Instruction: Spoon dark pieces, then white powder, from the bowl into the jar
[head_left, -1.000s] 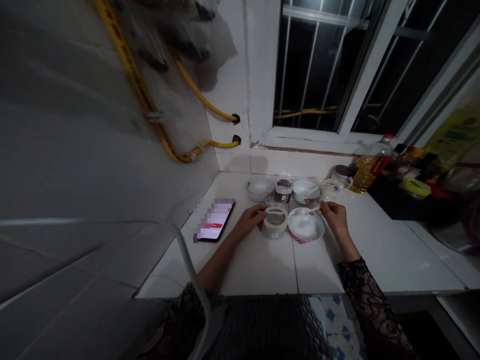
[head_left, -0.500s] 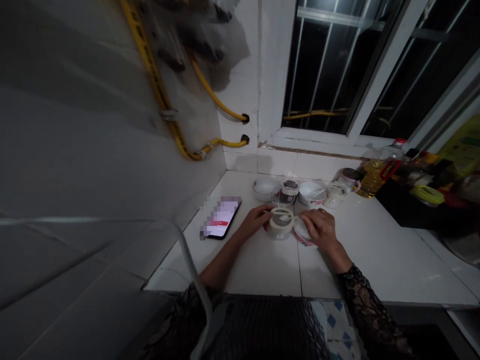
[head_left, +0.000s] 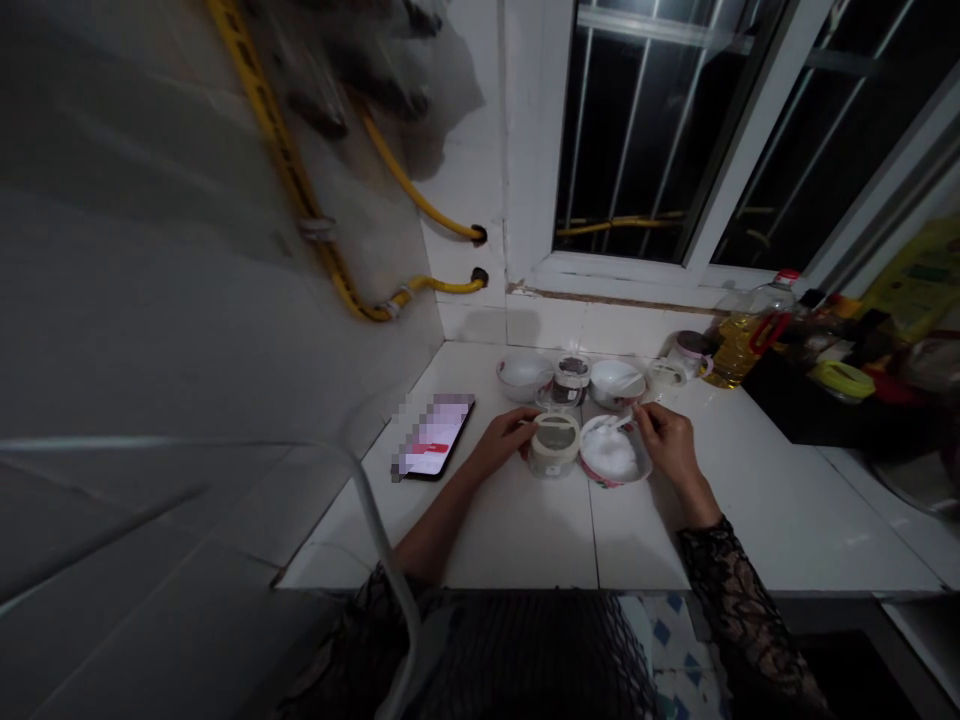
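With its fingers curled against the side, my left hand (head_left: 507, 440) holds a clear jar (head_left: 553, 462) with a pale rim, standing on the counter. Just right of the jar is a bowl (head_left: 615, 462) with a pink patterned outside and white granules (head_left: 609, 450) in it. My right hand (head_left: 670, 440) pinches the handle of a small white spoon (head_left: 619, 420) at the bowl's far right rim. The spoon's tip points left over the granules; whether it carries any I cannot tell.
Behind stand a white bowl (head_left: 521, 376), a jar with dark contents (head_left: 573, 376), another bowl with a spoon (head_left: 609, 380), a pale-rimmed jar (head_left: 666, 373) and a mug (head_left: 688, 350). A phone (head_left: 442, 440) lies left; an oil bottle (head_left: 739, 345) stands right.
My right hand has moved right from beside the jar to the bowl's right side, uncovering the granules and the spoon. My left hand stays at the jar. The view has shifted slightly.
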